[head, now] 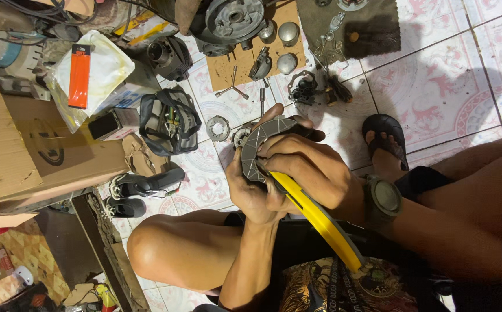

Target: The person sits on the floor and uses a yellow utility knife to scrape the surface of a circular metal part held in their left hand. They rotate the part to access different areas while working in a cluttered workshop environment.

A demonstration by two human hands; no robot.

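Both hands meet over the lap. The left hand [250, 193] curls its fingers [261, 176] around the lower end of a curved grey brake shoe [261, 141], gripping it from below. The right hand [312, 170] clenches over the same shoe from above, its fingers [280, 147] pressed against the inner arc, with a watch [383, 197] on its wrist. A yellow tool [317, 216] runs out from under the right fingers toward the lap. Beyond the fingertips, on the tiled floor [436, 86], lie a metal ring [218, 127], a wrench [232, 84] and a black bag [170, 121].
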